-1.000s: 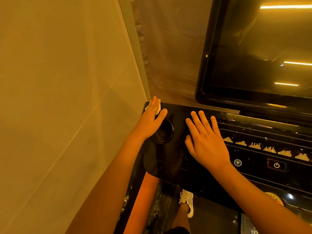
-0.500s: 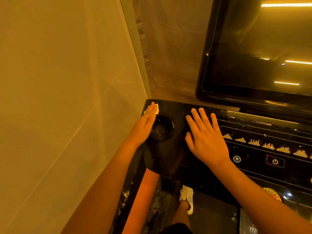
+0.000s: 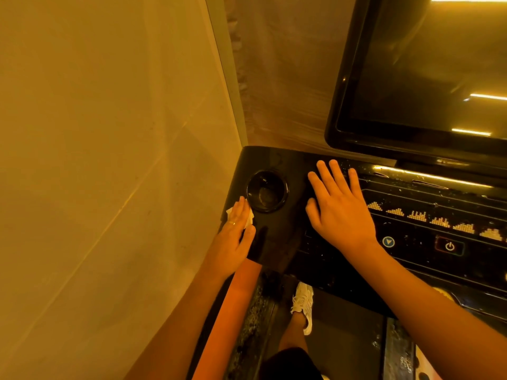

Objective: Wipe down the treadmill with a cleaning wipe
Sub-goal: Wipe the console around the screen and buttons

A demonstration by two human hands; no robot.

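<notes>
The treadmill's glossy black console (image 3: 277, 163) fills the lower right, with a round cup holder (image 3: 267, 191) at its left end. A small white cleaning wipe (image 3: 231, 211) lies under the straight fingers of my left hand (image 3: 233, 237), which presses it on the console's left edge just beside the cup holder. My right hand (image 3: 340, 207) rests flat with spread fingers on the console, right of the cup holder, holding nothing. Most of the wipe is hidden under my fingers.
A beige wall (image 3: 109, 160) stands close on the left. A dark screen (image 3: 428, 72) rises behind the console. Lit program icons (image 3: 439, 222) and a power button (image 3: 450, 246) lie right of my right hand. My white shoe (image 3: 303, 305) stands on the deck below.
My left hand has slid the wipe from the console's far left corner back toward me along the left edge, past the cup holder. My right hand has stayed put.
</notes>
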